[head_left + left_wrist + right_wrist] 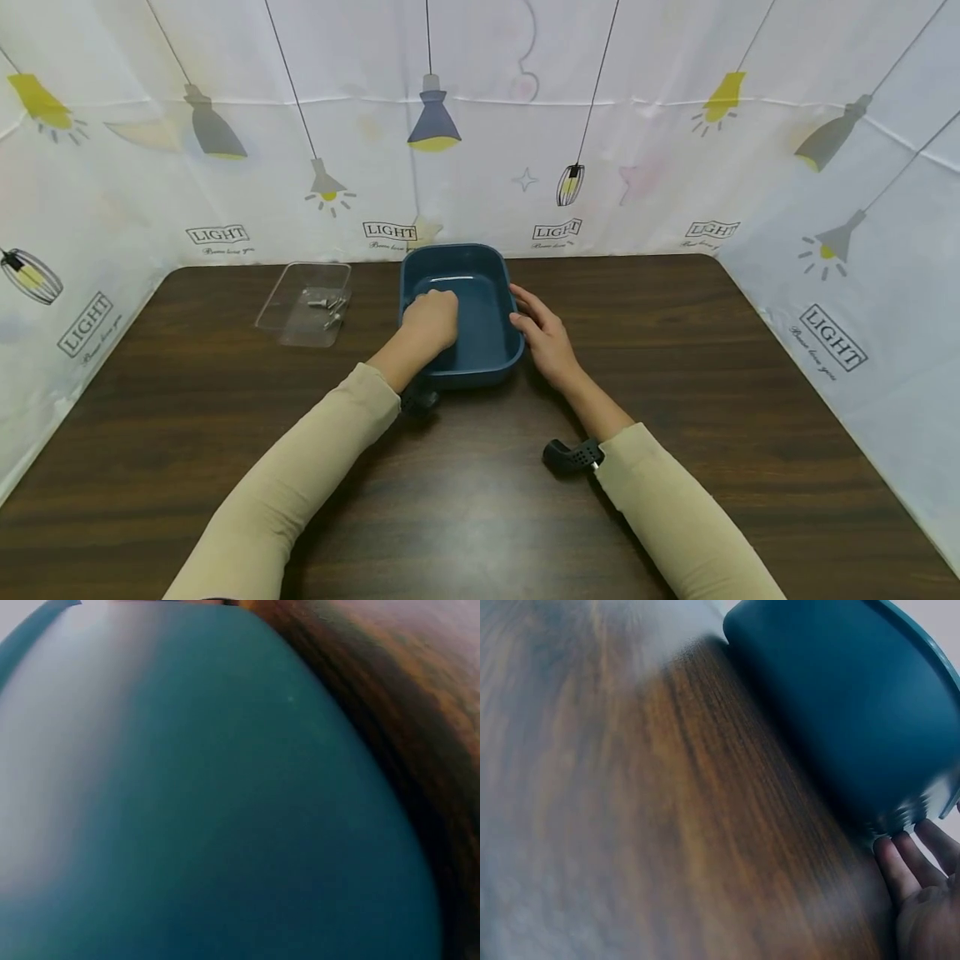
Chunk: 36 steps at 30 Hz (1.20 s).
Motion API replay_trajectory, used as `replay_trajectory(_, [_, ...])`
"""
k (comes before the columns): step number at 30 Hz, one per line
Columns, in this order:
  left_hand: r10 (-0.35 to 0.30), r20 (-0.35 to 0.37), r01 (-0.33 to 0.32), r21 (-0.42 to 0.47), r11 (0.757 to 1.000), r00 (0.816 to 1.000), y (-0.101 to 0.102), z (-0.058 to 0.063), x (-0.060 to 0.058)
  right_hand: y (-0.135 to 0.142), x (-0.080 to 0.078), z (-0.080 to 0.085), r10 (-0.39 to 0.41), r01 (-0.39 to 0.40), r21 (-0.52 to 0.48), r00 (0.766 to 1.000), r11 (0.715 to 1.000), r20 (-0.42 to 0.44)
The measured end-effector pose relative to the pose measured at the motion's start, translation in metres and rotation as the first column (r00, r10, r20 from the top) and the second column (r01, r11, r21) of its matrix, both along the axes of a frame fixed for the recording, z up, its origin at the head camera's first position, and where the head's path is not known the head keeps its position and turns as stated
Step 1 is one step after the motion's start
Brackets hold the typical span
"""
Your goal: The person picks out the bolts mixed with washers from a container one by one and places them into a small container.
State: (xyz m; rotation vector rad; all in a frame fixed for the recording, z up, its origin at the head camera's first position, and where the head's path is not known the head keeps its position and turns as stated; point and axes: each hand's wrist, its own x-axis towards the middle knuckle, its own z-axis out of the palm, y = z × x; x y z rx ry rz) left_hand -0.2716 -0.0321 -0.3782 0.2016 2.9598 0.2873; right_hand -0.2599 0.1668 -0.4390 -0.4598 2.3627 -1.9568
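A dark blue plastic basin [480, 367] with rounded corners sits on the table. My left hand [433, 321] grips its left rim with the knuckles over the inside; the fingertips are hidden. In the left wrist view the basin's outer wall [225, 787] fills most of the picture. On the opposite side my right hand [547, 337] touches the outer wall with fingers extended. The right wrist view shows those fingertips [897, 859] against the lower part of the basin [847, 697].
Left of the basin lies a clear plastic box [300, 337], with several small metal pieces [330, 307] in it. The dark wooden table [480, 500] meets a white curtain [480, 192] printed with lamps at its back edge.
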Motion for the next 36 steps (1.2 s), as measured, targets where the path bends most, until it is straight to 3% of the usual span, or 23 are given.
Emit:
replay_trajectory(3, [-0.002, -0.019, 0.002, 0.006, 1.000, 1.000, -0.001, -0.003, 0.001, -0.001, -0.002, -0.006, -0.011, 0.011, 0.003, 1.000, 1.000, -0.016])
replay_trajectory(9, [-0.138, -0.057, 0.139, 0.014, 0.990, 0.989, 0.000, -0.004, 0.004, -0.002, -0.003, -0.006, 0.005, -0.005, -0.010, 0.999, 1.000, -0.041])
replay_trajectory(13, [-0.211, -0.092, 0.221, 0.113, 0.969, 0.973, -0.002, -0.007, -0.002, -0.002, -0.002, -0.005, 0.012, -0.013, -0.013, 0.999, 1.000, -0.042])
replay_trajectory(17, [-0.243, -0.114, 0.264, 0.226, 0.938, 0.963, -0.008, -0.011, -0.014, -0.002, -0.001, -0.003, 0.002, -0.002, -0.011, 0.999, 1.000, -0.034])
replay_trajectory(22, [-0.228, -0.046, 0.230, 0.319, 0.919, 0.973, -0.019, -0.013, -0.028, -0.002, 0.000, -0.005, -0.003, 0.003, -0.007, 0.999, 1.000, -0.033])
replay_trajectory(29, [-0.184, 0.133, 0.142, 0.277, 0.950, 0.974, -0.024, -0.005, -0.031, -0.005, 0.001, -0.004, -0.008, 0.008, -0.005, 0.999, 1.000, -0.039])
replay_trajectory(36, [-0.178, 0.142, 0.133, 0.280, 0.951, 0.974, -0.022, -0.006, -0.034, -0.002, 0.001, -0.003, 0.000, -0.001, -0.014, 1.000, 1.000, -0.031])
